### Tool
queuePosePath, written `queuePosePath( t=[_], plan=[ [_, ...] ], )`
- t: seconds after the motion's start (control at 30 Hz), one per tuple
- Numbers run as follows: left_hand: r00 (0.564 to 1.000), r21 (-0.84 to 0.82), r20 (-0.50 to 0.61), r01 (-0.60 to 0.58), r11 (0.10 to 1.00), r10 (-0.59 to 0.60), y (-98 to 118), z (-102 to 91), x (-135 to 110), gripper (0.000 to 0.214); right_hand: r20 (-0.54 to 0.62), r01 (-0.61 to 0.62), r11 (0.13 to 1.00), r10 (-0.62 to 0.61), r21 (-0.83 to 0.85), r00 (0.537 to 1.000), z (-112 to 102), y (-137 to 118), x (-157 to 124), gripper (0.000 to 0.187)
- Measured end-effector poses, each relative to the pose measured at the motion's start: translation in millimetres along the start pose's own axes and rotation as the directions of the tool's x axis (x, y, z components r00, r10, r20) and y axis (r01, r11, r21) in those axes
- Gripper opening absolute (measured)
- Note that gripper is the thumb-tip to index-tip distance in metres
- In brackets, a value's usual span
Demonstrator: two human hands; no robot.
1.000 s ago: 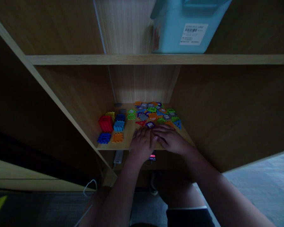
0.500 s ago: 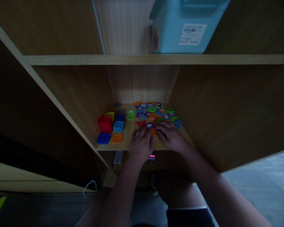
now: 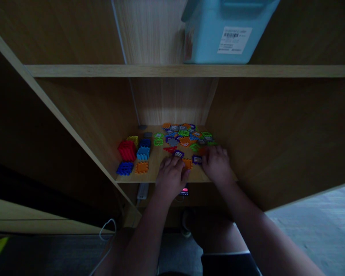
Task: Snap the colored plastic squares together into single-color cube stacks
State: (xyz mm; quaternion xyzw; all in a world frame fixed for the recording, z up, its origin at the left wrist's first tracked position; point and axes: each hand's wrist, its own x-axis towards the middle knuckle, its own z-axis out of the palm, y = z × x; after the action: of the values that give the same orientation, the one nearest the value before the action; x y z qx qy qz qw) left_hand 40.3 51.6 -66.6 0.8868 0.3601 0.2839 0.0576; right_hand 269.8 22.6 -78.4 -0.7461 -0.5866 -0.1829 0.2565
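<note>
My left hand (image 3: 171,176) rests over the front of the middle shelf, its fingers bent and the thumb lowered around the near edge of an orange square puzzle tile (image 3: 187,164). Just beyond its fingertips lies a purple-edged tile (image 3: 178,153). To the right, my right hand (image 3: 217,165) is curled down at the right end of the scattered tiles; its fingertips are hidden, so what they grip cannot be made out. Another purple-edged tile (image 3: 197,159) lies left of its thumb. A red piece (image 3: 170,149) sits beyond my left hand.
A pile of mixed tiles (image 3: 184,133) spreads over the shelf's back. At left stand stacks of red (image 3: 127,150), light blue (image 3: 143,153) and dark blue (image 3: 124,168) tiles, with an orange tile (image 3: 142,167). A blue bin (image 3: 207,42) stands on the upper shelf (image 3: 149,71).
My right hand has moved away to the right, uncovering a purple-edged tile on the shelf. My left hand has stayed nearly in place, and the orange tile beside it shows more fully.
</note>
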Motion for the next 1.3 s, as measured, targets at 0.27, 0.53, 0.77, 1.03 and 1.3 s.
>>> queuePosePath(
  t=[0.27,0.53,0.77,1.03,1.3],
  plan=[
    [0.999,-0.033,-0.008,-0.043,0.999,0.042,-6.3,7.0,-1.8,0.018,0.030,0.034,0.998,-0.033,-0.051,0.999,1.5,-0.5,1.8,0.025],
    [1.000,-0.112,-0.009,-0.022,0.993,0.021,-7.2,1.7,1.7,0.019,0.064,0.025,0.999,-0.023,-0.021,0.998,3.2,-1.4,3.2,0.041],
    [0.999,-0.185,-0.041,0.003,0.983,-0.011,-9.5,3.7,1.5,0.022,0.077,0.041,0.999,-0.040,-0.009,0.996,5.0,1.2,4.2,0.035],
    [0.999,-0.258,-0.021,0.020,0.966,-0.026,-13.2,4.6,1.2,0.025,0.117,0.058,0.995,-0.068,0.082,0.991,3.0,0.3,6.8,0.035],
    [0.999,-0.201,0.038,0.039,0.979,-0.032,-23.2,-12.2,-5.4,0.022,0.109,0.061,0.998,-0.061,0.007,0.992,3.0,-0.3,6.3,0.026]
  ],
)
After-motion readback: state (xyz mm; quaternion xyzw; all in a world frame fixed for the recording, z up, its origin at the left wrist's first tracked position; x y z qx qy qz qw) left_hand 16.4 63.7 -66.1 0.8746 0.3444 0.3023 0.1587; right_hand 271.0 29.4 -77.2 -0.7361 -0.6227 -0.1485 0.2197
